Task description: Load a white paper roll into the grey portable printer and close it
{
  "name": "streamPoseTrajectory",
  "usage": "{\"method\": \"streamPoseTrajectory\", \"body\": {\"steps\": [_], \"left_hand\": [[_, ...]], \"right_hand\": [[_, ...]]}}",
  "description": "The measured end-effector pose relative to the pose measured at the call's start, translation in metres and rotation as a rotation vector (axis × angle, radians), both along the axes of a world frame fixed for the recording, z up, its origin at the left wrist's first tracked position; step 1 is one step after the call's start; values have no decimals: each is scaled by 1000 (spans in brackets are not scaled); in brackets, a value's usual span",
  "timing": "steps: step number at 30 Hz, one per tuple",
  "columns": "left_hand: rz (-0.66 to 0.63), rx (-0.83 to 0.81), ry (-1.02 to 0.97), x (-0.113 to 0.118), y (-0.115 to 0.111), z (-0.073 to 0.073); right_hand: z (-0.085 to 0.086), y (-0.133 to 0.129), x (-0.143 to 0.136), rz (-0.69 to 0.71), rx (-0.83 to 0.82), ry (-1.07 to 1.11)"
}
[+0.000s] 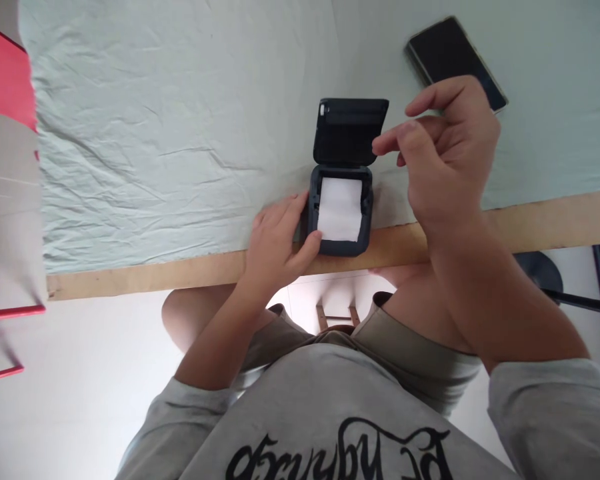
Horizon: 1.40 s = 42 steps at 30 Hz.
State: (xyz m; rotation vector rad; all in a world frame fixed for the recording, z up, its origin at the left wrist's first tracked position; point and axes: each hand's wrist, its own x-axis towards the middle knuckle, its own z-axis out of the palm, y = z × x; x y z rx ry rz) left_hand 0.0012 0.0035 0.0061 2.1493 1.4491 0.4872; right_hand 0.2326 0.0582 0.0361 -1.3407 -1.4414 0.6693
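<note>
A small dark portable receipt printer (343, 248) sits at the front edge of the table, its black lid (351, 130) swung up and back. White paper (339, 210) fills the opening inside, lying between the side walls. My left hand (275, 240) grips the printer's left side, the thumb over the near left corner and the fingers along the side. To the right of the lid, my right hand (447, 150) is raised with its fingers apart and partly bent, holding nothing I can see. One of its fingertips appears close to the lid's right edge; whether it touches I cannot tell.
A dark phone-like slab (450, 53) lies at the upper right, partly behind my right hand. Pale green cloth (180, 133) covers the table, with a bare wooden strip (545, 220) along its front edge. Red-framed furniture (5, 80) stands at the left.
</note>
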Motion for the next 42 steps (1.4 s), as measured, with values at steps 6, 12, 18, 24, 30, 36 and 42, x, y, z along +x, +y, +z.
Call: {"method": "streamPoseTrajectory", "body": {"steps": [6,12,18,24,30,36,42], "left_hand": [[-5,10,4,-1,-2,-1],[-2,18,12,2,-1,0],[-10,29,0,0,-2,-1],[-8,81,-173,-3,-2,-7],[18,73,-180,-1,-2,-7],[7,84,-122,-1,-3,-6],[8,73,-97,0,-4,-5]], "right_hand": [[0,3,-7,210,-83,-598],[0,11,-11,271,-205,-842],[-3,19,-5,449,-189,-825],[33,5,-16,384,-286,-880],[37,-9,-4,290,-313,4],[6,-4,10,2,-478,518],[-22,-9,33,-47,-252,57]]}}
